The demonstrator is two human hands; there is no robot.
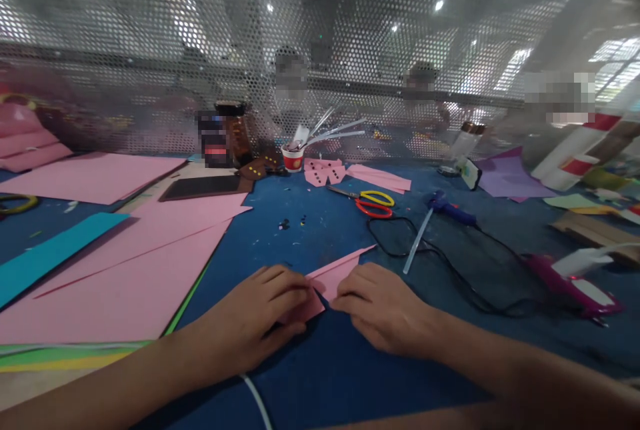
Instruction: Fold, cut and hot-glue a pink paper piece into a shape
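Note:
Between my hands, a small folded piece of pink paper (334, 277) lies low over the blue table. My left hand (267, 313) has its fingers closed over the left part of the paper, and a pink corner shows below them. At the paper's right side, my right hand (383, 310) has curled fingers pressed together on its edge. The paper's thin pointed tip sticks out up and to the right. Part of the paper is hidden under both hands.
Scissors (374, 205) lie beyond my hands, with a blue glue gun (453, 209) and its black cord at right. Large pink sheets (125, 277) cover the left. A paper cup (293, 159) stands before the perforated metal screen (350, 37).

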